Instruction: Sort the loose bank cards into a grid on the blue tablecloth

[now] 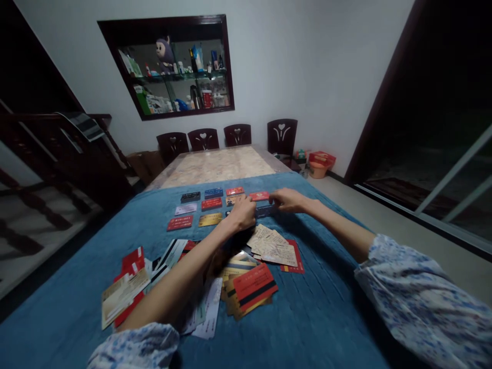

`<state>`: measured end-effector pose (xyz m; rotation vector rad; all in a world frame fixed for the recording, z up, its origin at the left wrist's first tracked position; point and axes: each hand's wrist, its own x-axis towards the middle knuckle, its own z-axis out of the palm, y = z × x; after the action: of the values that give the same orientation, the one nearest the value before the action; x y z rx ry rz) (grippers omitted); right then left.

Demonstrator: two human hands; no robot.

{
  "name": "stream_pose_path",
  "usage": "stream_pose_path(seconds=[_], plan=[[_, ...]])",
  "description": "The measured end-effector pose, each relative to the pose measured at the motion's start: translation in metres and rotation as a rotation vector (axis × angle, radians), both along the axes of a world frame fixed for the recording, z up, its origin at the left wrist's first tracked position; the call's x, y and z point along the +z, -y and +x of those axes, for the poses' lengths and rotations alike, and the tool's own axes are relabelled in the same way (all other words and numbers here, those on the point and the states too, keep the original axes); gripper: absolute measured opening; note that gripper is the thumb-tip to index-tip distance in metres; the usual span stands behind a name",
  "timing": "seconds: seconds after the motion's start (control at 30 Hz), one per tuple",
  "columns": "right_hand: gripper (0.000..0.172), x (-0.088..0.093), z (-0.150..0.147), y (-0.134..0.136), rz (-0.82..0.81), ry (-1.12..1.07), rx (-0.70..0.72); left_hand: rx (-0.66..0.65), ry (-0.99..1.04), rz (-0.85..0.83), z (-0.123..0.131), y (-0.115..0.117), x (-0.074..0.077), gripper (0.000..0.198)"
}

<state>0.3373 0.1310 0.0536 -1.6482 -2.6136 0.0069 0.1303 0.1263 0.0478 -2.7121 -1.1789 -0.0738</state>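
Observation:
A dark blue card (265,210) lies on the blue cloth between my two hands. My left hand (244,212) is closed at its left end, partly covering a tan card (231,201) and another dark card. At the other end, the curled fingers of my right hand (286,200) grip the dark blue card, beside a red card (259,196). Left of my hands, more cards lie in rows, among them a gold card (210,220) and a dark red card (180,223). My fingertips are partly hidden.
Nearer me are loose piles: beige cards (272,246), red and gold cards (255,287), and mixed cards (126,292) partly under my left forearm. Blue cloth (315,307) covers the near table. Beyond stand several dark chairs (282,134) and a wall shelf (180,77).

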Motion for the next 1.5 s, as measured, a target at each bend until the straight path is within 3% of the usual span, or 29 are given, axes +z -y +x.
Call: stream_pose_path(seconds=[0.37, 0.77, 0.93, 1.27, 1.5], plan=[[0.018, -0.002, -0.008, 0.058, 0.097, -0.064, 0.095, -0.068, 0.123, -0.017, -0.013, 0.054, -0.006, 0.021], [0.017, -0.024, -0.007, 0.108, 0.121, -0.186, 0.149, -0.164, 0.127, -0.073, -0.019, 0.089, -0.01, 0.012], [0.017, -0.031, -0.004, 0.126, 0.115, -0.239, 0.208, -0.223, 0.16, -0.123, -0.02, 0.093, -0.014, 0.012], [0.04, -0.036, -0.006, 0.135, 0.037, -0.245, 0.274, -0.273, 0.109, -0.193, -0.021, 0.094, -0.013, 0.011], [0.028, -0.038, -0.006, 0.137, 0.037, -0.243, 0.254, -0.277, 0.13, -0.21, -0.022, 0.094, -0.013, 0.011]])
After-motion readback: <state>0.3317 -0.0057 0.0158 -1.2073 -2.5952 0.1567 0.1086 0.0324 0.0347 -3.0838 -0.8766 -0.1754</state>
